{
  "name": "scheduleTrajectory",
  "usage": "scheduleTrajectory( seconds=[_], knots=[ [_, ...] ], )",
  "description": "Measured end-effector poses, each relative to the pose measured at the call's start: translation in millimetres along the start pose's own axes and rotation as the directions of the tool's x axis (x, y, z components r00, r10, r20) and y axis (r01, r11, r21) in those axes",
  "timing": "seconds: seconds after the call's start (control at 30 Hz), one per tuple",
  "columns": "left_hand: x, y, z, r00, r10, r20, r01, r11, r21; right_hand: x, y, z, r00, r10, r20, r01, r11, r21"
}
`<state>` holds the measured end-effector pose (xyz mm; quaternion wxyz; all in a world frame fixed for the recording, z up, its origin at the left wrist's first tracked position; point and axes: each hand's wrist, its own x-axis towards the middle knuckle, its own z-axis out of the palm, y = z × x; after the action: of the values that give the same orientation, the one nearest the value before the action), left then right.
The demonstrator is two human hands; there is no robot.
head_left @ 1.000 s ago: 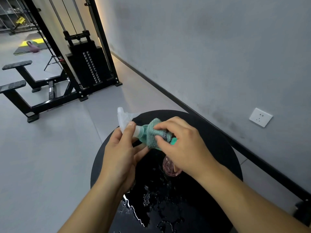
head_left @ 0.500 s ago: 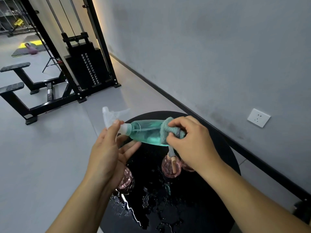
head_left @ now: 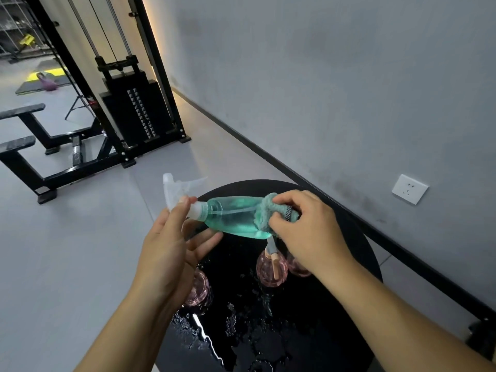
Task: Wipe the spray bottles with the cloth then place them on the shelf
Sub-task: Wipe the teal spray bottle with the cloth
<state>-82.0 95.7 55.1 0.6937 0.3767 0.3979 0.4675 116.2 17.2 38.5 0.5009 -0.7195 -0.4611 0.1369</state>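
A: While the translucent teal plastic spray bottle (head_left: 236,217) lies sideways in mid-air over the round black counter (head_left: 357,237), who holds what?

B: Left hand (head_left: 171,248) pinches the neck below the clear white trigger head (head_left: 177,187); thumb and index curled there, other fingers spread loose under the bottle. Right hand (head_left: 308,229) has its grip clamped on the teal fluffy cloth (head_left: 271,213), which wraps the bottle's base end.

A: Nozzle direction?

B: Points left, away from the grey wall (head_left: 322,76).

A: Counter state?

B: Wet, droplets and puddles on the near part. Three pink ribbed glass bottles stand on it: one (head_left: 198,289) partly behind the left wrist, one (head_left: 271,268) with a rose-gold pump below the cloth, one (head_left: 296,267) mostly hidden by the right hand.

A: Surroundings?

B: Black cable weight machine (head_left: 134,111) on the floor beyond, white wall socket (head_left: 409,189) at right.
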Motion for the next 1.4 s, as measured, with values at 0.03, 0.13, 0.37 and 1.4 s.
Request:
scheduleTrajectory(
  seconds=[0.03,0.13,0.37,1.4],
  knots=[
    [-1,-1,1,1.000,0.000,0.015,0.000,1.000,-0.001,-2,-1,0,1.000,-0.013,0.009,0.013,1.000,0.008],
    [-2,-3,2,0.998,0.008,0.063,-0.009,1.000,0.014,-8,-11,4,0.990,-0.131,0.059,0.129,0.991,0.033],
    [-2,-3,-3,0.987,0.048,0.151,-0.049,0.999,0.005,3,-1,-5,0.998,-0.030,0.053,0.033,0.998,-0.054],
    [-6,-12,3,0.974,0.109,0.197,-0.139,0.980,0.145,-10,-19,-2,0.967,-0.194,0.163,0.193,0.981,0.023]
  ],
)
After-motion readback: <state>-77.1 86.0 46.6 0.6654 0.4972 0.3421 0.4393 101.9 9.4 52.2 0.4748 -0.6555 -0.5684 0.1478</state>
